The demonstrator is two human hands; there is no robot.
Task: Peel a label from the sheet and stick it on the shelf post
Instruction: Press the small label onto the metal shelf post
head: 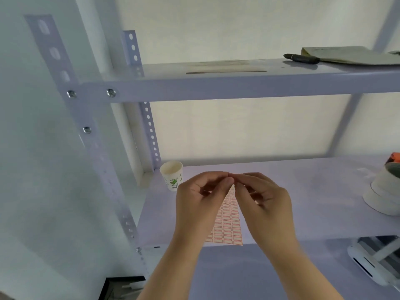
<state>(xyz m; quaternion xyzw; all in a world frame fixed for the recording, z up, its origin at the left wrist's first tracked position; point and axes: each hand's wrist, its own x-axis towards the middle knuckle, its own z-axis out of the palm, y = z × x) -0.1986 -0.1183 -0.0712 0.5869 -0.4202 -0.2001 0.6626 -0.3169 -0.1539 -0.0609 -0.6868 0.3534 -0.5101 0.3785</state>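
A sheet of small red-bordered labels (227, 221) hangs between my hands over the middle shelf (303, 191). My left hand (199, 200) pinches the sheet's top edge with thumb and forefinger. My right hand (266, 200) pinches at the same top corner, fingertips touching those of the left. Whether a label is lifted there is hidden by the fingers. The near shelf post (86, 131), pale lilac with slots and bolts, rises at the left, well apart from both hands.
A paper cup (172, 177) stands at the shelf's back left by the rear post (149, 126). A white tape roll (383, 195) sits at the right. The upper shelf (216, 87) carries a black marker (302, 58) and papers (350, 55).
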